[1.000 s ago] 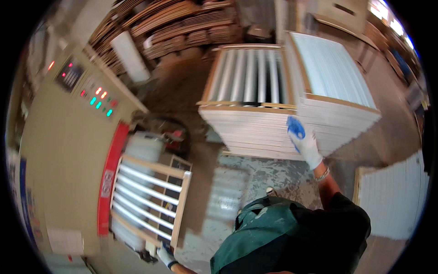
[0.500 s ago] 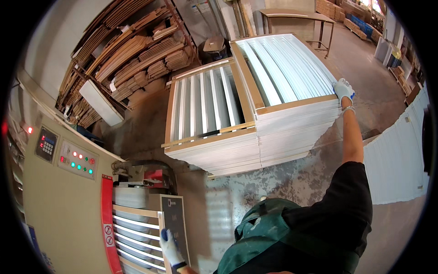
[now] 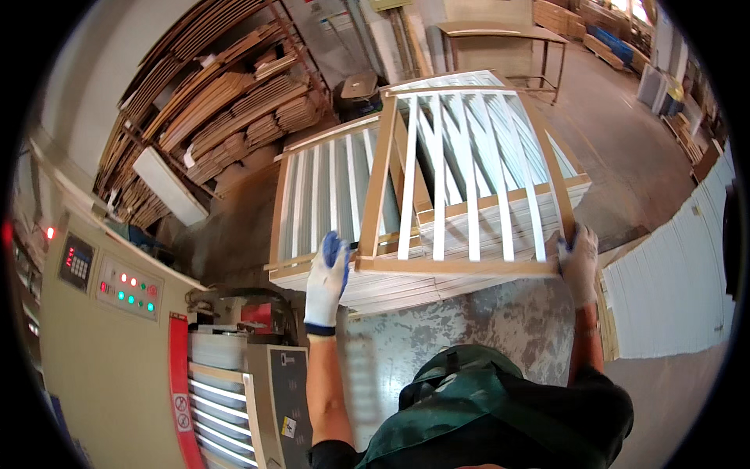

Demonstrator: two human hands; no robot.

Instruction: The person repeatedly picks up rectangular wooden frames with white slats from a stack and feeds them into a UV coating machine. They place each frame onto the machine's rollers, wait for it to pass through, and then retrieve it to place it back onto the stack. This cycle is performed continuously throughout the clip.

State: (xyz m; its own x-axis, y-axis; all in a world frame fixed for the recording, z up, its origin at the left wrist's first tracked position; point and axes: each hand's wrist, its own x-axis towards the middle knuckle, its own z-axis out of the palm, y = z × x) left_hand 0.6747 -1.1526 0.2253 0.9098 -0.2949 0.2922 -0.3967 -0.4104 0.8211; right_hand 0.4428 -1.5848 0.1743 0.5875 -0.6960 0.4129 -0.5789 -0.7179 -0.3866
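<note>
A slatted frame (image 3: pixel 457 267) with tan edges and white slats is tilted up in front of two stacks. My right hand (image 3: pixel 579 266), in a white glove, grips its near right corner; the fingers are partly hidden behind the edge. My left hand (image 3: pixel 326 281), in a white glove with blue fingertips, is raised just left of the frame's near left corner. Its fingers point up and appear apart from the frame. Behind it lie the left stack of slatted frames (image 3: pixel 289 211) and the taller right stack (image 3: pixel 580 181).
On the left stands a beige machine with a control panel (image 3: pixel 129 288) and a red strip (image 3: pixel 182 391); another slatted frame (image 3: pixel 248 391) lies at it. A rack of brown boards (image 3: pixel 234 86) stands far left. A white stack (image 3: pixel 672 273) is at the right, a table (image 3: pixel 500 31) at the back.
A slatted frame has been lifted off the right stack and drawn toward me, held by my right hand. My left hand has moved up and right, away from the machine.
</note>
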